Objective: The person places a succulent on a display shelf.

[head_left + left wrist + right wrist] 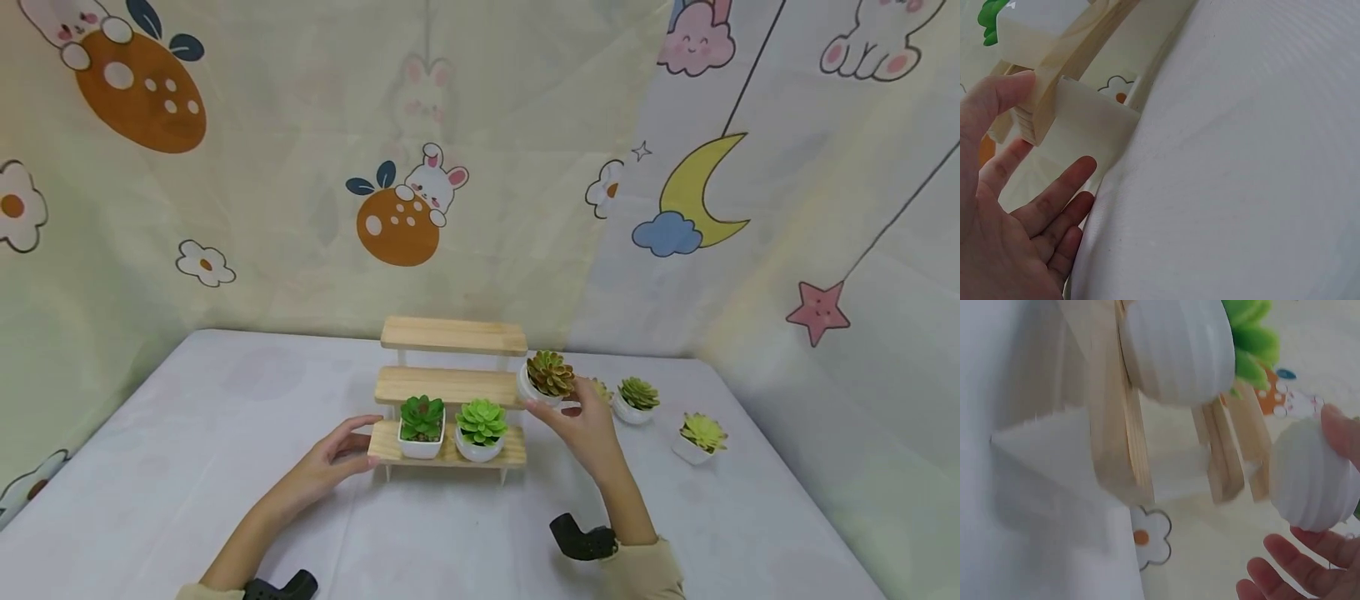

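A three-step wooden plant stand [452, 386] stands on the table. My left hand [337, 457] pinches the left end of its lowest step, thumb on top and index finger below in the left wrist view, the other fingers spread. My right hand [587, 427] holds a brownish-green potted succulent [551, 375] by its white ribbed pot [1313, 475], thumb and fingers on opposite sides. This pot is up beside the right end of the middle step. On the lowest step sit a dark green succulent [422, 418] in a square pot and a bright green succulent [482, 423] in a round pot.
Right of the stand, a green succulent [637, 398] and a yellow-green succulent [702, 435] stand in white pots on the white-covered table [465, 542]. Another yellowish succulent [602, 390] is partly hidden behind my right hand. A printed cloth [510, 208] hangs behind.
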Motion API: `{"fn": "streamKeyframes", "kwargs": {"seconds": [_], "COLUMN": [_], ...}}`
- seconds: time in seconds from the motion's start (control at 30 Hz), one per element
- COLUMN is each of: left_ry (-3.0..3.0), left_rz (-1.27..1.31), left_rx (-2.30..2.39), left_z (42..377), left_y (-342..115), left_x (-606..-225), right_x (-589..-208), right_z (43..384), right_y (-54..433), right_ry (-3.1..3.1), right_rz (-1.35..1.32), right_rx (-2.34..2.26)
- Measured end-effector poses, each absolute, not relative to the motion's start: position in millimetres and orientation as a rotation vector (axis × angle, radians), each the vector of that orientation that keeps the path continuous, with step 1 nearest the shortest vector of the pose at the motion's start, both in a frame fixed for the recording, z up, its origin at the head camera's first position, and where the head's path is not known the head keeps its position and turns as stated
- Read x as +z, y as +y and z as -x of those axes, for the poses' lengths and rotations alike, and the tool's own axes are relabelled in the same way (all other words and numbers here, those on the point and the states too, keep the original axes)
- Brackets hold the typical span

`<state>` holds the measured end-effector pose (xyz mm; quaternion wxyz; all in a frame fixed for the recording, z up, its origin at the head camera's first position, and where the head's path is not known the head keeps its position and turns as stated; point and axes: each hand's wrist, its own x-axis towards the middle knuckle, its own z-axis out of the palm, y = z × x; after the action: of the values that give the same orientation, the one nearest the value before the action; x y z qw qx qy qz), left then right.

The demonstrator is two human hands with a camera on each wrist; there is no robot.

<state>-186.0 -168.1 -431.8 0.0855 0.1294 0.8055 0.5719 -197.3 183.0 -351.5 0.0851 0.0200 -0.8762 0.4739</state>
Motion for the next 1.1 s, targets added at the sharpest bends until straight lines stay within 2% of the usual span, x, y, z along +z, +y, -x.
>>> {"fn": "streamKeyframes", "kwargs": {"seconds": [1.1], "left_ry": [2.406], "left_rz": [-0.397], "left_rx": [1.699], "left_z": [183.7], "left_y": [-167.2], "left_x": [-430.7], "right_x": [-314.7], "right_z": [209.4], "right_y": [80.5], "right_ry": [-2.712], "right_rz": [-0.356], "right_rx": [1.303]}}
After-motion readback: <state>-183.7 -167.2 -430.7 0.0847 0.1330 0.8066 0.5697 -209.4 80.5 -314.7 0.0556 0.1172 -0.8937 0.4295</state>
